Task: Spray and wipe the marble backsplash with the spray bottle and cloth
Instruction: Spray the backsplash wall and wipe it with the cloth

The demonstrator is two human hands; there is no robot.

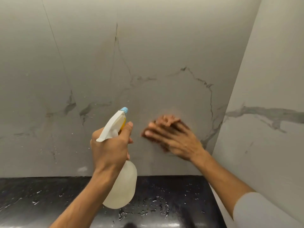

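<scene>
Here we see the left hand (pixel 110 148) gripping the neck of the spray bottle (pixel 123 186), its nozzle toward the marble backsplash (pixel 148 55). The right hand (pixel 174 137) (it is blurred) presses a brown cloth (pixel 163 147) with flat fingers on the backsplash, above the dark counter (pixel 181 191).

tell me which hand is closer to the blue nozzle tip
Left. The left hand grips the spray bottle just below the blue nozzle; the right hand is to its right, pressing the cloth on the backsplash.
</scene>
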